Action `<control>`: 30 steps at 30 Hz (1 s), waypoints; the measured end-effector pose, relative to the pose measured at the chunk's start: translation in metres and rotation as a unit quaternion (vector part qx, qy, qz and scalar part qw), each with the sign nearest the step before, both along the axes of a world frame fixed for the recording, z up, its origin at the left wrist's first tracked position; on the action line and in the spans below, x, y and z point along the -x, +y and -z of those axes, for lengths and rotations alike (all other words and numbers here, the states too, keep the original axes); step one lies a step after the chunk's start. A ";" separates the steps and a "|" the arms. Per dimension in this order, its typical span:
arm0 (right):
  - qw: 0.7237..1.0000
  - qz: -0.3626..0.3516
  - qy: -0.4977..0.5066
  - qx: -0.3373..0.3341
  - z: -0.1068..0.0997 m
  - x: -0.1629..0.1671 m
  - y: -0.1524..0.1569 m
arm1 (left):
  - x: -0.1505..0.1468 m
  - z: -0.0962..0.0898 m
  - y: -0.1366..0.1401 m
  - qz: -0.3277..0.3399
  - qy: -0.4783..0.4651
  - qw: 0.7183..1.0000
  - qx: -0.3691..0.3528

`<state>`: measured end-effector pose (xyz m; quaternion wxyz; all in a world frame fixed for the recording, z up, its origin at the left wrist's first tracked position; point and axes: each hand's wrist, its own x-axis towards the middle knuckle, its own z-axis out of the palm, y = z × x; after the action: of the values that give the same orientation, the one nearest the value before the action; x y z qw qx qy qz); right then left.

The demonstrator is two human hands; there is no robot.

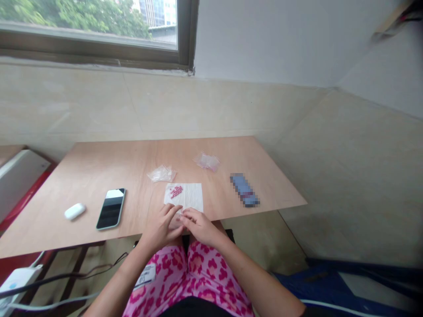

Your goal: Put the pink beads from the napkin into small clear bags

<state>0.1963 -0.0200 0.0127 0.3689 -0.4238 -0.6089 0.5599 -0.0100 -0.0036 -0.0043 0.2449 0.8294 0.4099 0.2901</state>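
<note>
Both hands meet at the near edge of a white paper sheet (185,197) on the wooden table (99,167). The left hand (164,225) and right hand (198,224) have fingertips pinched together (what they grip, I cannot tell). The pink beads (176,191) lie just beyond, nearer the left hand.

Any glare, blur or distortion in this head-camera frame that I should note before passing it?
Head view: soft daylight from the window, with faint shadows; the phone screen mirrors the bright sky; a flat object on the table is pixelated; wide-angle bending shows at the edges, the top right corner smeared; both hands, left hand and right hand, and the pink beads are reasonably sharp.
</note>
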 end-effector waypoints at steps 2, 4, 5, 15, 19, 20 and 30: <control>0.999 0.007 0.021 0.048 0.003 0.001 0.000 | -0.001 -0.001 0.000 0.005 -0.003 1.000 -0.008; 0.995 0.032 0.041 0.086 0.006 0.003 0.001 | -0.001 -0.001 -0.001 0.004 -0.008 1.000 -0.020; 0.994 0.042 0.045 0.095 0.008 0.004 0.002 | -0.001 -0.001 -0.001 0.004 -0.010 1.000 -0.026; 0.983 -0.009 0.105 0.153 0.010 -0.005 0.007 | -0.001 0.001 -0.003 0.022 0.002 0.999 -0.027; 0.985 -0.025 0.089 0.145 0.005 -0.010 0.010 | -0.001 0.005 -0.001 0.007 0.008 0.999 -0.039; 0.986 -0.030 0.080 0.145 0.004 -0.011 0.011 | -0.001 0.005 0.000 0.007 0.009 0.999 -0.043; 0.983 -0.068 0.028 0.166 0.014 -0.018 0.015 | -0.006 -0.003 -0.003 0.052 0.048 0.996 -0.047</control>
<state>0.2139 -0.0050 -0.0018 0.2710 -0.4216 -0.5241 0.6886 -0.0043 -0.0071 -0.0010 0.2004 0.8729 0.3637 0.2563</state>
